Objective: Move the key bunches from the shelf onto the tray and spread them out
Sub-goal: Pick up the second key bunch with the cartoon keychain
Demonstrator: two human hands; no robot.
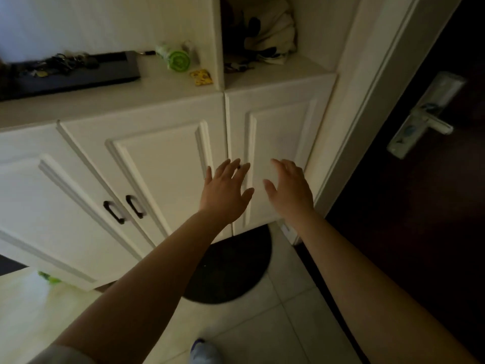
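Key bunches (pixel 63 64): dark tangle piled in black tray (pixel 110 74), left half, at 10 o'clock of view; tray sits on white cabinet top (pixel 157 88). More keys (pixel 237 66) on open shelf (pixel 275 72) at 12 o'clock, in front of crumpled white cloth (pixel 273 30). Right of tray: green roll (pixel 176 59), yellow packet (pixel 200 77). Left hand (pixel 225 191) and right hand (pixel 290 191) outstretched before cabinet doors (pixel 273 153), near centre; fingers spread, both empty, gripping nothing. Hands well apart from tray and shelf.
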